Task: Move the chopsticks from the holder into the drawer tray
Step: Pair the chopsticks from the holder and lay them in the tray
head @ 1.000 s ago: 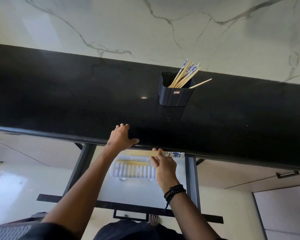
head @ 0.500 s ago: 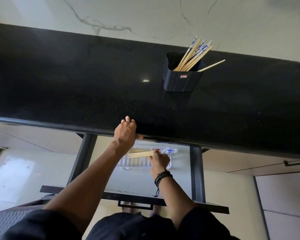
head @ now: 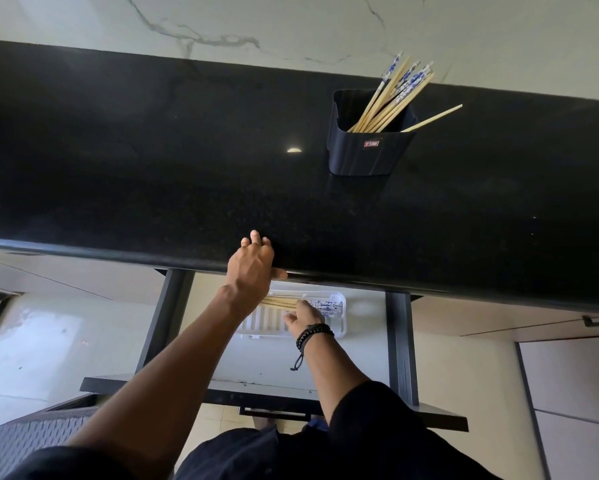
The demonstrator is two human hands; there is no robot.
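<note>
Wooden chopsticks [head: 280, 302] in tray [head: 339, 315], partly hidden behind right hand [head: 303, 317].

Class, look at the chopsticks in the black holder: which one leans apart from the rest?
The plain chopstick slanting low to the right over the holder rim; the others bunch together, steeper, with blue-patterned ends.

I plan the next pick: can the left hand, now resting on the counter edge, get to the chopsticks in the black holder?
Probably yes. The left hand lies empty on the counter, and only bare black surface lies between it and the holder. The chopsticks stick out of its open top, uncovered. The arm may need to stretch.
</note>
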